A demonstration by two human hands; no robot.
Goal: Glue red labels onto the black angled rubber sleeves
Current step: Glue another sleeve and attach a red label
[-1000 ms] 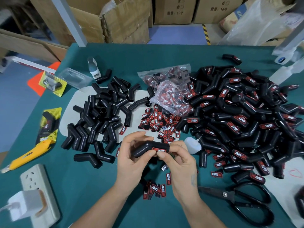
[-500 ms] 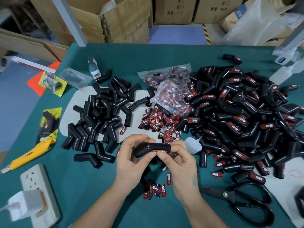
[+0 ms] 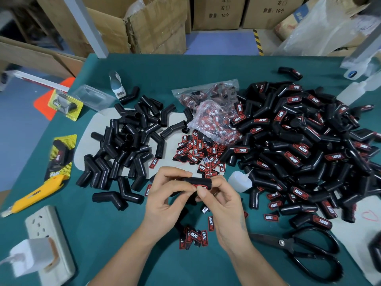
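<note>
Both hands hold one black angled rubber sleeve above the green table. My left hand grips its left part, which is mostly hidden. My right hand pinches the right end, the thumb pressing a red label on the sleeve's underside. Plain sleeves are heaped at the left, labelled sleeves in a big pile at the right. Loose red labels lie between the piles, with a few more labels below my hands.
A small white glue bottle lies right of my hands. Black scissors lie at the lower right, a yellow utility knife and a power strip at the left. Bags of labels sit mid-table. Cardboard boxes stand behind.
The sleeve has been turned in my hands, so the label now faces down and toward me. My right thumb has moved onto the label.
</note>
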